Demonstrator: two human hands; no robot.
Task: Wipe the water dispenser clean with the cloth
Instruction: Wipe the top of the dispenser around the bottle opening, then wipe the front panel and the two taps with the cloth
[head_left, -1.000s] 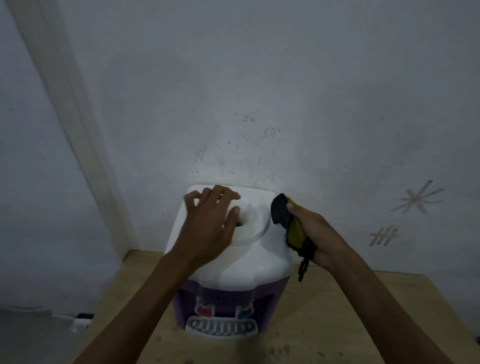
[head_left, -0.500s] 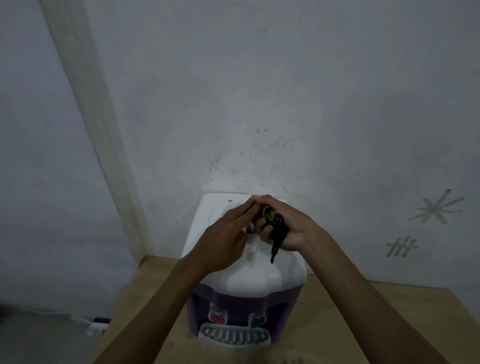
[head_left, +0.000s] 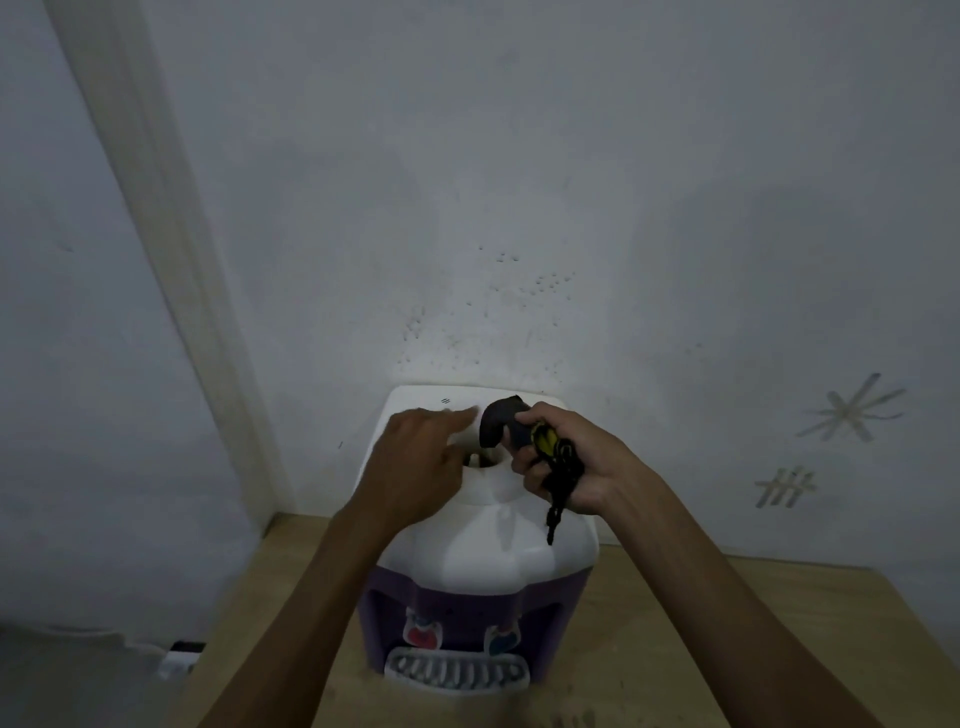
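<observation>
White plastic is forming the top of the dispenser (head_left: 498, 540), which is standing on a wooden bench (head_left: 779, 649) with its far side close against a pale wall (head_left: 571, 182). Its lower body is showing purple, with two taps facing the near edge, one red (head_left: 422, 635) and one blue (head_left: 501, 640), and a white slotted drip tray (head_left: 456, 672) sitting just under them. A round opening (head_left: 475, 460) is lying in the middle of the top.

The right hand (head_left: 566, 462) is hovering over the right part of the top, its fingers curling round a bunched cloth (head_left: 524, 434) that is dark with a patch of yellow. One dark end of the cloth is sticking up toward the wall, and a thin dark strand is dangling down past the palm over the white shoulder. Whether the cloth is actually touching the dispenser is hard to tell in the dim light.

The left hand (head_left: 421, 462) is reaching over the left part of the top, holding nothing, its fingers extending loosely toward the cloth and its thumb lying near the opening.

Scratch marks (head_left: 852, 413) are showing on the wall to the right, and a pale vertical strip (head_left: 156, 234) is running down the wall on the left.
</observation>
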